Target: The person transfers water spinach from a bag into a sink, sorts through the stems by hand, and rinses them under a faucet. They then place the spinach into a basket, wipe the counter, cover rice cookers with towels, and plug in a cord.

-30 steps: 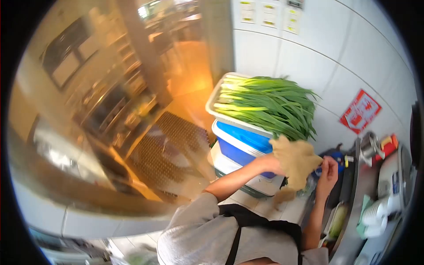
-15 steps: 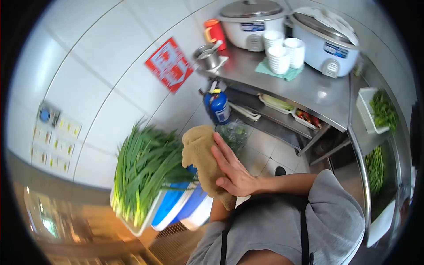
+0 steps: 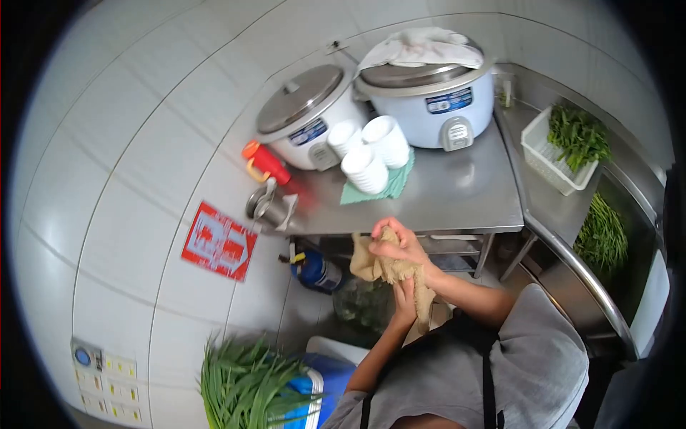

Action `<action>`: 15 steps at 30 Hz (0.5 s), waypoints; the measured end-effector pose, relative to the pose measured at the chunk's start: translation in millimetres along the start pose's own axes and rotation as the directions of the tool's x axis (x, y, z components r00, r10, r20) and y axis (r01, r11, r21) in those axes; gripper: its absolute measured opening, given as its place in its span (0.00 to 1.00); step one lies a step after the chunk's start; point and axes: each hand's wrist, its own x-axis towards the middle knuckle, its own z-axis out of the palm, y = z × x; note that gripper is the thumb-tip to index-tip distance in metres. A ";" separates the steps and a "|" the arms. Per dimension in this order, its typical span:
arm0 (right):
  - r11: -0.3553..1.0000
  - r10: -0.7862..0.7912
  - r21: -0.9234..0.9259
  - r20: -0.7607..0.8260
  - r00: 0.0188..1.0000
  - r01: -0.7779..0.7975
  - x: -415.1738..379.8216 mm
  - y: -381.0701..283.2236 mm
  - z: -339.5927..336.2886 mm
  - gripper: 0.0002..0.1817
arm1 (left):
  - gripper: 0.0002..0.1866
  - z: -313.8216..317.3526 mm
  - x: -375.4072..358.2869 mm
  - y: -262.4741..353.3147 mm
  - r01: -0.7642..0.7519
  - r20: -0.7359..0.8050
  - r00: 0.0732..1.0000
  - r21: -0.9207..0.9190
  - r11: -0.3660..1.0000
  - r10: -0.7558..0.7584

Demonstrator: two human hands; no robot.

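Right hand (image 3: 404,247) clutching tan cloth (image 3: 389,268); left hand (image 3: 405,302) holding it lower down; steel table (image 3: 457,196) beyond.

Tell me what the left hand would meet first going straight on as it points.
The left hand would likely meet the bunched tan cloth first, then the right hand beyond it, though depth is unclear.

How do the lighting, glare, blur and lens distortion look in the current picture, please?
Head view: wide-angle distortion bows the tiled wall's joints, corners black; head view: soft glare on that wall at far left, bright reflection on the steel table; head view: dimmer around the blue canister; head view: left hand, right hand and tan cloth reasonably clear.
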 end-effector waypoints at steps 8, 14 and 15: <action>0.915 -0.318 -0.372 -0.430 0.845 0.155 18.1 -30.8 -116.5 0.12 | 0.22 80.2 78.7 -41.7 -0.203 0.179 0.968 0.138 0.969 0.177; 0.500 -0.418 -0.865 -0.203 0.886 0.038 49.7 -32.3 -169.0 0.12 | 0.12 88.2 132.7 -17.9 -0.183 0.229 0.964 0.205 0.961 0.134; 0.382 -0.488 -0.921 -0.126 0.864 0.081 59.3 -36.3 -174.4 0.12 | 0.11 74.8 141.1 -26.7 -0.105 0.237 0.970 0.201 0.974 0.056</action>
